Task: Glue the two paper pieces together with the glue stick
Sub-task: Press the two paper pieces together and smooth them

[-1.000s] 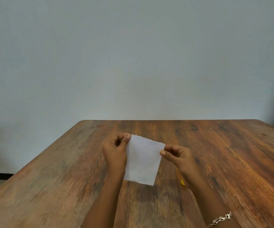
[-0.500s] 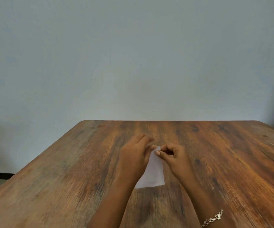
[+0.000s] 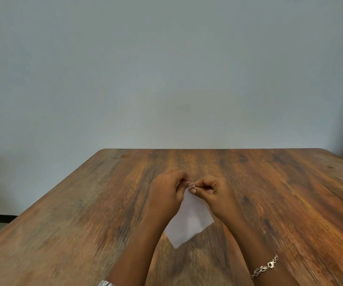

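Note:
A white paper point(image 3: 189, 221) hangs above the wooden table point(image 3: 63, 223) between my two hands. My left hand point(image 3: 166, 195) and my right hand point(image 3: 214, 197) both pinch its top edge, fingertips close together near the middle. The sheet slopes down towards me, its lower corner pointing at the table. I cannot tell whether it is one sheet or two pressed together. No glue stick is visible; the hands and arms hide the table beneath them.
The table's far edge point(image 3: 207, 149) runs along a plain grey-blue wall point(image 3: 166, 69). Its left edge point(image 3: 42, 203) slants down over the floor. A silver bracelet point(image 3: 265, 267) is on my right wrist.
My hands, first apart holding the sheet's two top corners, have come together at its top edge. The paper has turned and now hangs with a corner down. A yellow spot under the right wrist is gone from view.

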A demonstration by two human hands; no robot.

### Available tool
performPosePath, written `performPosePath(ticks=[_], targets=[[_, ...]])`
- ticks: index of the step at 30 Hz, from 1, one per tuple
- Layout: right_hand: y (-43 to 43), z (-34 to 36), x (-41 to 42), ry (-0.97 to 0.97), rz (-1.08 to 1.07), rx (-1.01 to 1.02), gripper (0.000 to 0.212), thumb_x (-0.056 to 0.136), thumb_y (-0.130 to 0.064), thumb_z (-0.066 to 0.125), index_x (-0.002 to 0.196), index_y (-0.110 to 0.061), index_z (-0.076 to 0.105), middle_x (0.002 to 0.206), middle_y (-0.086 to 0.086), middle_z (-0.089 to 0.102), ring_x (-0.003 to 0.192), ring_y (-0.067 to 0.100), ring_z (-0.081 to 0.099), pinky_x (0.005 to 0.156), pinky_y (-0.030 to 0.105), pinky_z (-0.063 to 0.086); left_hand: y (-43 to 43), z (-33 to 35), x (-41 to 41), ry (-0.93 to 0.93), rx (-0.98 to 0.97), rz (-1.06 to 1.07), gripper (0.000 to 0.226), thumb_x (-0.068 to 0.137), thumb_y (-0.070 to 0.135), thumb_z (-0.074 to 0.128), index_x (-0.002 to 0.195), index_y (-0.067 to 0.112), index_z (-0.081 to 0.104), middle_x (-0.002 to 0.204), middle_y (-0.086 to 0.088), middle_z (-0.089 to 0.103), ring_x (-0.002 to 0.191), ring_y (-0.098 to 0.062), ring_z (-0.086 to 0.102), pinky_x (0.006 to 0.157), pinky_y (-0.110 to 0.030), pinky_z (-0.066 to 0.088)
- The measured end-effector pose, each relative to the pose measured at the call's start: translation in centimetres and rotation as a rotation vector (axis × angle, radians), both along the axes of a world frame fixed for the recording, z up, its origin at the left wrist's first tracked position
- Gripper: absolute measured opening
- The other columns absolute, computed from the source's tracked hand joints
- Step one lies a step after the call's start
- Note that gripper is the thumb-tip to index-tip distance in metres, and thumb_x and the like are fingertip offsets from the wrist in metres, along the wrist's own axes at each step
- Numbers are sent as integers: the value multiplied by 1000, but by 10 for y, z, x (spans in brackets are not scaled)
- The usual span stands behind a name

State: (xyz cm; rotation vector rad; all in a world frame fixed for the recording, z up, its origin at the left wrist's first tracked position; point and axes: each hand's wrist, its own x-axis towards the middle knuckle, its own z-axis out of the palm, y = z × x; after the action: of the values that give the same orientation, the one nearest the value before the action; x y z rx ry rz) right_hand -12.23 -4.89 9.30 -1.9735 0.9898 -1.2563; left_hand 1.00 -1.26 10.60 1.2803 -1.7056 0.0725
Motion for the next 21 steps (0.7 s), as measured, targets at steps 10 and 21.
performPosePath(ticks=[10,21], targets=[[-10,-22,-17,75,-28,93,5,76,-7,69,76,-3,71,67,-7,61,67,6,55,59,12,42,0,-1,17,300,-27,22,12,79,-2,62,75,8,66,67,15,59,69,4,58,57,-7,43],[-7,-34,-39,11,-31,260,13,75,-1,68,72,-13,69,73,-2,69,68,4,65,58,6,49,-1,-13,30,597,-9,74,28,82,1,61,70,26,64,70,8,64,65,5,60,58,-3,45]])
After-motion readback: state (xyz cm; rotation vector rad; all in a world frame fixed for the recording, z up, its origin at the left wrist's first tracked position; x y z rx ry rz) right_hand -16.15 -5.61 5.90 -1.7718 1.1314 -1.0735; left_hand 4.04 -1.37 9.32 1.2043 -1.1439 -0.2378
